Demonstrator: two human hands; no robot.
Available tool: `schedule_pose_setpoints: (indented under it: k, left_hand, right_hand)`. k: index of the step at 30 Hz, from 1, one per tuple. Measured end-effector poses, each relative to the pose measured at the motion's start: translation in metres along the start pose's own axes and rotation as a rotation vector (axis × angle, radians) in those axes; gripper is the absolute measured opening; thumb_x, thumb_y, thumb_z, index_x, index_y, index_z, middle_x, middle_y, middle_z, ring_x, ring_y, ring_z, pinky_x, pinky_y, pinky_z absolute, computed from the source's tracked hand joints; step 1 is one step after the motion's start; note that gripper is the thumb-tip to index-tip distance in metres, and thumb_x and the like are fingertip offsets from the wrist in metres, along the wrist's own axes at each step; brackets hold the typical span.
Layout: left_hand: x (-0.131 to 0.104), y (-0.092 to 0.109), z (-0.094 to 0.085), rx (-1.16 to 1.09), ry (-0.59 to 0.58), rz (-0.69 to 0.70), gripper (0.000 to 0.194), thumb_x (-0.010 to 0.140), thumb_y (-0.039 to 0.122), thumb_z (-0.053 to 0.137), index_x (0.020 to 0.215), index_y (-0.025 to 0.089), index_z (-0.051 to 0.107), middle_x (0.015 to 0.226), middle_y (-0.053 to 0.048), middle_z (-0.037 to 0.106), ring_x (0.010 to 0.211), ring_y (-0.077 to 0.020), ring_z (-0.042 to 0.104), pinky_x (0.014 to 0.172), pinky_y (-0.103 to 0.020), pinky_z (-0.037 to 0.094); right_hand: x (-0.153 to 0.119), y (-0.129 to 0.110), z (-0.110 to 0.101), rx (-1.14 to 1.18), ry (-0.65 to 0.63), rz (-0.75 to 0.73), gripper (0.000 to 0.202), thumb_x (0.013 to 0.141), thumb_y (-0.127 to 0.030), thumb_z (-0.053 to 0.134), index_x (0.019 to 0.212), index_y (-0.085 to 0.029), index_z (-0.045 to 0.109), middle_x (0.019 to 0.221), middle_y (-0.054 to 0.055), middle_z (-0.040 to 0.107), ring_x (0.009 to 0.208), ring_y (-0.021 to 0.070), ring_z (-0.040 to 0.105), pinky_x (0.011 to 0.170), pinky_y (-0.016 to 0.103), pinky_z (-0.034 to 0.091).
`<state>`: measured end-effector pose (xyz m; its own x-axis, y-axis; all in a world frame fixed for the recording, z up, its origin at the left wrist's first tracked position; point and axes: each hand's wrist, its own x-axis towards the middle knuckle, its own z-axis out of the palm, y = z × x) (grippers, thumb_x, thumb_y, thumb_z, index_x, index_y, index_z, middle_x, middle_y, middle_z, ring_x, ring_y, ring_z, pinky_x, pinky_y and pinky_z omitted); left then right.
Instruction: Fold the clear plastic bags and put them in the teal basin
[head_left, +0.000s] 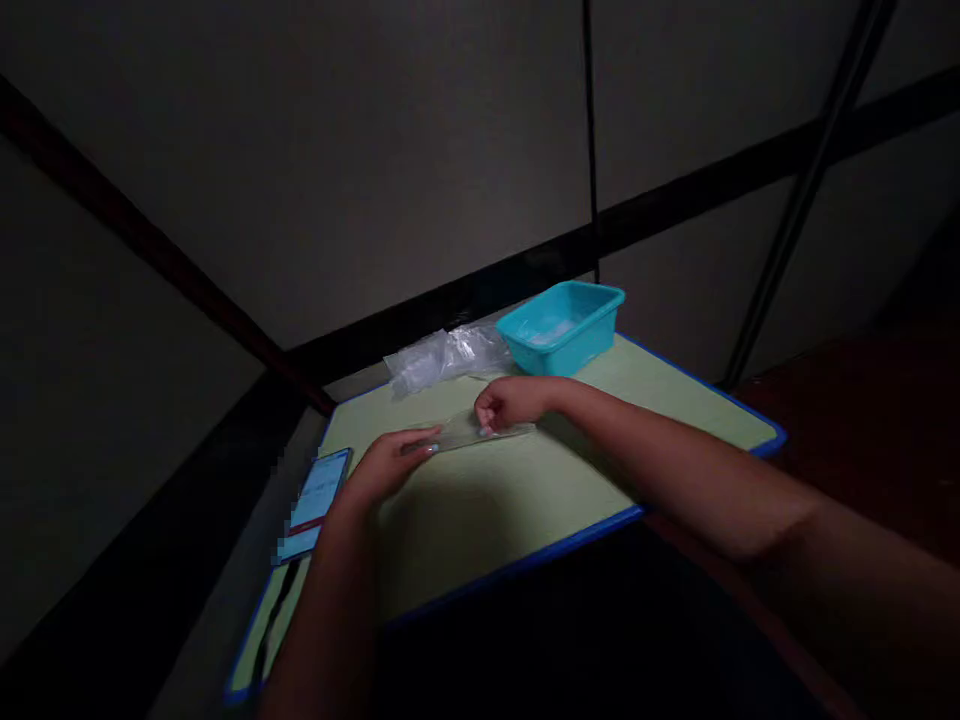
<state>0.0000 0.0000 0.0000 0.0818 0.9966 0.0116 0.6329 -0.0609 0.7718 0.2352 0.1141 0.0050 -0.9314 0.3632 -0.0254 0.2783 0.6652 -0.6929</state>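
Note:
A thin, clear plastic bag (pixel 459 430) lies flattened on the pale yellow tabletop (pixel 480 520). My left hand (pixel 386 465) holds its left end between thumb and fingers. Over its right half, my right hand (pixel 510 402) is closed, with curled fingers pinching at the plastic. Any small thing inside that pinch is hidden. Just behind the hands lies a crumpled heap of clear plastic bags (pixel 442 362). Beyond my right hand stands a turquoise plastic basket (pixel 600 335) with something pale and see-through inside.
A phone with a lit screen (pixel 319 495) rests at the table's left edge beside my left forearm. Below it runs a black strap (pixel 274 620). Blue edging (pixel 592 530) borders the table, and a grey panelled wall (pixel 450 150) rises behind it. The light is dim.

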Motion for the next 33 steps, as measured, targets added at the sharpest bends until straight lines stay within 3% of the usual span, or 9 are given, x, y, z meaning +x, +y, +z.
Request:
schedule_pose_setpoints:
  k: [4, 7, 11, 17, 21, 24, 29, 33]
  left_hand:
    - [0.002, -0.008, -0.004, 0.027, 0.073, -0.037, 0.063, 0.059, 0.065, 0.070, 0.096, 0.013, 0.075, 0.109, -0.013, 0.071, 0.104, -0.0320, 0.063, 0.096, -0.041, 0.042]
    - [0.002, -0.011, -0.006, 0.044, 0.104, -0.094, 0.060, 0.059, 0.068, 0.069, 0.084, 0.014, 0.076, 0.093, -0.011, 0.075, 0.091, -0.0308, 0.065, 0.086, -0.039, 0.046]
    - [0.001, -0.009, -0.007, -0.002, 0.103, -0.147, 0.056, 0.056, 0.064, 0.072, 0.080, 0.014, 0.076, 0.085, -0.009, 0.075, 0.083, -0.0272, 0.065, 0.079, -0.036, 0.045]
    - [-0.004, -0.001, -0.010, -0.120, -0.036, -0.200, 0.046, 0.057, 0.053, 0.075, 0.077, 0.012, 0.076, 0.078, -0.008, 0.074, 0.073, -0.0218, 0.063, 0.071, -0.031, 0.044]
    - [-0.007, 0.000, -0.013, -0.141, -0.141, -0.225, 0.045, 0.060, 0.052, 0.074, 0.078, 0.010, 0.076, 0.075, -0.009, 0.074, 0.066, -0.0197, 0.061, 0.066, -0.030, 0.043]
    - [-0.007, -0.003, -0.014, -0.185, -0.148, -0.240, 0.046, 0.059, 0.052, 0.076, 0.078, 0.011, 0.076, 0.079, -0.011, 0.074, 0.069, -0.0201, 0.063, 0.068, -0.030, 0.044]
    - [-0.004, -0.011, -0.013, -0.348, -0.097, -0.330, 0.045, 0.053, 0.050, 0.080, 0.077, 0.013, 0.073, 0.085, -0.010, 0.075, 0.081, -0.0219, 0.067, 0.075, -0.030, 0.048]
    - [-0.001, -0.016, -0.011, -0.340, -0.077, -0.350, 0.043, 0.053, 0.050, 0.079, 0.073, 0.013, 0.069, 0.076, -0.008, 0.074, 0.070, -0.0186, 0.067, 0.064, -0.027, 0.047]
  right_hand:
    - [0.000, 0.000, -0.001, 0.045, 0.010, 0.061, 0.012, 0.068, -0.004, 0.056, 0.074, -0.013, 0.060, 0.065, -0.004, 0.058, 0.062, 0.0095, 0.052, 0.057, 0.018, 0.037]
    - [-0.002, -0.002, -0.002, 0.087, -0.013, 0.110, 0.003, 0.073, -0.013, 0.058, 0.071, -0.014, 0.057, 0.063, -0.003, 0.059, 0.060, 0.0103, 0.053, 0.058, 0.020, 0.039]
    - [-0.006, -0.004, -0.006, 0.080, -0.065, 0.140, 0.010, 0.073, -0.022, 0.063, 0.070, -0.014, 0.058, 0.061, -0.003, 0.058, 0.060, 0.0108, 0.053, 0.060, 0.022, 0.040]
    - [-0.009, -0.002, -0.010, 0.183, -0.231, 0.225, 0.012, 0.064, -0.014, 0.066, 0.076, -0.013, 0.062, 0.064, -0.003, 0.062, 0.065, 0.0124, 0.058, 0.069, 0.026, 0.044]
    - [-0.010, 0.001, -0.011, 0.170, -0.292, 0.206, 0.017, 0.062, -0.013, 0.067, 0.079, -0.012, 0.063, 0.066, -0.003, 0.063, 0.067, 0.0127, 0.058, 0.070, 0.025, 0.043]
    - [-0.011, 0.004, -0.013, 0.116, -0.323, 0.170, 0.017, 0.062, -0.015, 0.069, 0.078, -0.012, 0.064, 0.067, -0.003, 0.063, 0.070, 0.0128, 0.057, 0.070, 0.024, 0.041]
    - [-0.011, 0.007, -0.016, 0.011, -0.232, 0.146, 0.011, 0.067, -0.009, 0.060, 0.078, -0.011, 0.065, 0.065, -0.004, 0.060, 0.066, 0.0111, 0.054, 0.065, 0.021, 0.039]
    - [-0.010, 0.006, -0.015, -0.097, -0.150, 0.158, 0.024, 0.071, -0.001, 0.048, 0.084, -0.011, 0.066, 0.064, -0.003, 0.060, 0.061, 0.0103, 0.052, 0.061, 0.021, 0.038]
